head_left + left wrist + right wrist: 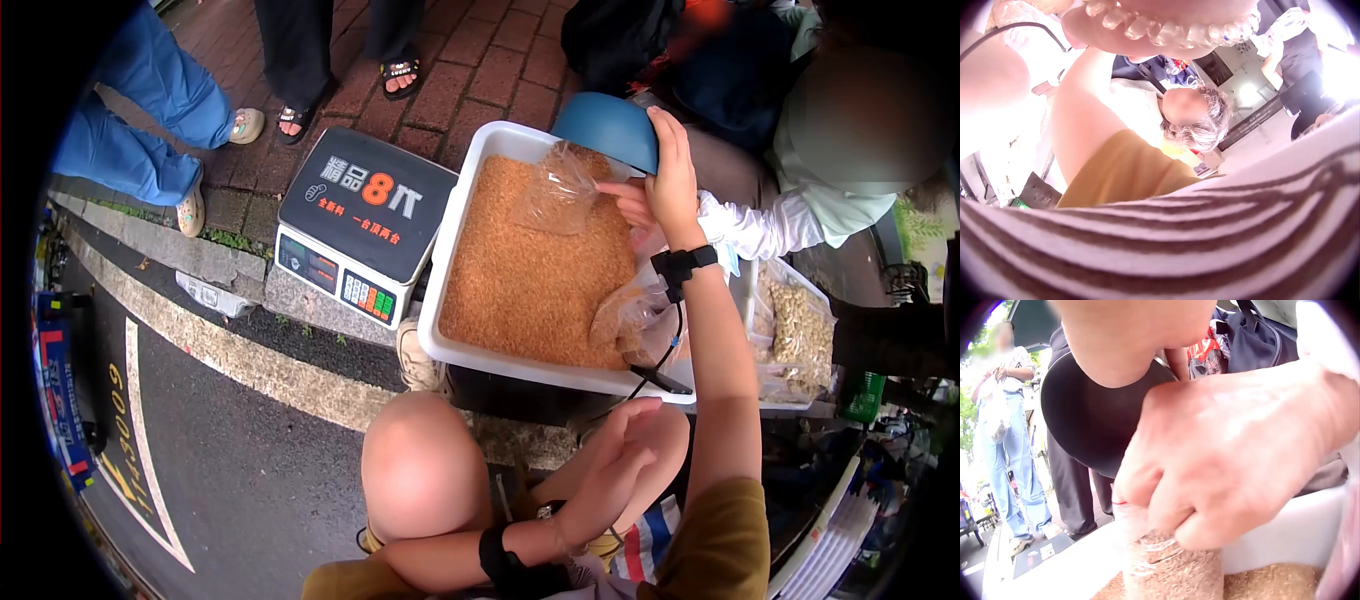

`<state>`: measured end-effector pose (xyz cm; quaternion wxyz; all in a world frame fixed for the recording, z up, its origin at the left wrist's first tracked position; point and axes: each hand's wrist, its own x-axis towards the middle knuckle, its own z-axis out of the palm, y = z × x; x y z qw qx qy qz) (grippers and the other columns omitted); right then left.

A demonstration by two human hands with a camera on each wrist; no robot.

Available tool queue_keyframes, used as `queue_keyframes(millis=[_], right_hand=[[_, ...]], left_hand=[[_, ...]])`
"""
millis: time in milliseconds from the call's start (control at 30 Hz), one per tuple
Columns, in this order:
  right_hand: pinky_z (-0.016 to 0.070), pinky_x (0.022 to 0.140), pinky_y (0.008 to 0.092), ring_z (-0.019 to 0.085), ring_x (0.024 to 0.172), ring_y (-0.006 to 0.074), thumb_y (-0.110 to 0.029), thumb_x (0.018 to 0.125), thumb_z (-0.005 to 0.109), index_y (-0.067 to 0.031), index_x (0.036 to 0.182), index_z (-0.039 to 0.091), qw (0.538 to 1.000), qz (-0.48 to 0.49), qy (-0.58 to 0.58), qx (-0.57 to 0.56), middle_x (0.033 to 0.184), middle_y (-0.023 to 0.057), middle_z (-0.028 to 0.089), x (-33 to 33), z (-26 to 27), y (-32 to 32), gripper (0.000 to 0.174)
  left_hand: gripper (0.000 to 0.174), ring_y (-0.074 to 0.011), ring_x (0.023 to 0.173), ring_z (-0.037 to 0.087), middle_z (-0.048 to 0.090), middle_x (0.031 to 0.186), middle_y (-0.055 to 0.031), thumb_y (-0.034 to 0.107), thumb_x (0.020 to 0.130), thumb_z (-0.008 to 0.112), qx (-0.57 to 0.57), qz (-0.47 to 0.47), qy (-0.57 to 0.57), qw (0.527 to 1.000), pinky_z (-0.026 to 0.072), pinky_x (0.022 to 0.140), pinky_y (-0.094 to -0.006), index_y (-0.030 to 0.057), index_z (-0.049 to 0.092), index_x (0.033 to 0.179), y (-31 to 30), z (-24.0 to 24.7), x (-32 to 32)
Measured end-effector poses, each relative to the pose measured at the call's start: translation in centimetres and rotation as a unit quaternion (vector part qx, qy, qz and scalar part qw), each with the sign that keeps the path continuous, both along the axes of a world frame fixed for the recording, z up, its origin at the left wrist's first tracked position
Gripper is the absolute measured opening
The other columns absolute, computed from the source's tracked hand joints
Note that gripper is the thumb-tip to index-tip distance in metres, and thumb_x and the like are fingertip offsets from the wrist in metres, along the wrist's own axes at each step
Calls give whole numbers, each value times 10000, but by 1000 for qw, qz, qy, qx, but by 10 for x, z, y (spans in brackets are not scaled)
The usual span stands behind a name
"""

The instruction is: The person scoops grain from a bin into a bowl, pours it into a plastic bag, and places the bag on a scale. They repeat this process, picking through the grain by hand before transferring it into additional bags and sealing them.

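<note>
My right hand [674, 178] holds a blue bowl [605, 130] by its rim, tipped on its side at the far edge of a white tub [455, 205] of brown grains [540, 290]. In the right wrist view, the bowl's dark inside [1088, 419] faces the camera below my hand [1135, 337]. Another person's hand [1229, 456] grips the neck of a clear plastic bag [1175, 572] with brown grains in it. Over my lap, my left hand [612, 470] is raised with relaxed fingers and holds nothing. A clear beaded bracelet [1166, 31] shows in the left wrist view.
A digital scale [365, 205] stands left of the tub. Another clear bag [635, 310] lies at the tub's right side, and a tray of bagged pale pieces [800, 330] stands beyond it. People stand at the back, and one sits close at the right.
</note>
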<state>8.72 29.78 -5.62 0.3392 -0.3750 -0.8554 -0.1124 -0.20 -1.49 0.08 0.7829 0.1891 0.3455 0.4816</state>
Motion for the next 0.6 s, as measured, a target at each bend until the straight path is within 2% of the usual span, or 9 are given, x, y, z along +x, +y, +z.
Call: queue_keyframes(millis=[33, 67, 100, 133, 267, 300, 333, 467, 600], right_hand=[[513, 793, 380, 556, 1036, 347, 211, 637, 360, -78, 1244, 384, 1000, -1, 0, 2, 1240, 120, 436, -8, 17, -19, 673], [531, 662, 361, 599, 928, 354, 218, 666, 335, -81, 1268, 332, 958, -26, 190, -212, 1220, 135, 421, -24, 46, -50, 672], [549, 531, 342, 643, 820, 361, 224, 696, 309, -85, 1293, 281, 836, -46, 364, -409, 1201, 150, 406, -33, 64, -67, 673], [479, 353, 271, 655, 635, 342, 213, 738, 241, -102, 1316, 195, 902, -42, 342, -262, 1155, 175, 387, -32, 42, -60, 660], [549, 613, 361, 569, 979, 326, 143, 734, 262, -141, 1321, 172, 970, -136, 203, -7, 1166, 182, 393, 8, 11, -76, 658], [539, 668, 394, 530, 1018, 321, 130, 724, 285, -142, 1315, 179, 874, -132, 408, -227, 1173, 181, 390, 4, 16, -100, 660], [529, 724, 427, 491, 1057, 316, 116, 713, 307, -143, 1310, 185, 692, -112, 573, -424, 1181, 179, 388, 3, 22, -123, 662], [521, 774, 534, 534, 1005, 396, 119, 659, 310, -164, 1315, 199, 433, -102, 631, -635, 1195, 185, 413, 10, 9, -196, 723], [530, 743, 502, 562, 1003, 336, 93, 692, 335, -88, 1330, 203, 416, -105, 557, -711, 1208, 184, 427, 21, 24, -239, 677]], left_hand=[[470, -170, 1191, 343, 391, 1265, -84, 50, 797, 412, 2, -1, 0, 1000, 266, 998, -286, 22, 365, 1264, 0, 0, 0], [471, -176, 1193, 343, 390, 1264, -88, 48, 794, 415, -11, 5, -17, 1000, 267, 997, -287, 22, 368, 1262, 1, 1, -1], [472, -182, 1196, 343, 390, 1262, -92, 46, 790, 417, -24, 12, -35, 999, 268, 996, -288, 22, 371, 1259, 2, 3, -1], [472, -182, 1196, 343, 390, 1262, -92, 46, 790, 417, -21, 11, -34, 999, 268, 996, -288, 22, 371, 1259, 3, 4, -1], [476, -188, 1191, 352, 415, 1238, -100, 46, 779, 424, -37, 66, -68, 995, 269, 993, -284, 19, 380, 1253, 6, 6, -7], [476, -185, 1186, 356, 426, 1225, -99, 48, 776, 426, -33, 87, -70, 993, 273, 987, -280, 19, 384, 1249, 8, 9, -9], [471, -175, 1145, 384, 444, 1202, -88, 53, 776, 433, -43, 101, -64, 992, 284, 969, -269, 23, 393, 1244, 10, 16, -14], [407, -131, 980, 461, 490, 1117, -50, 63, 782, 470, -51, 182, -99, 977, 337, 880, -268, 39, 433, 1186, 17, 19, -33], [417, -138, 929, 486, 518, 1044, -44, 83, 786, 496, -9, 282, -114, 953, 357, 844, -278, 33, 426, 1194, 15, 38, -62]])
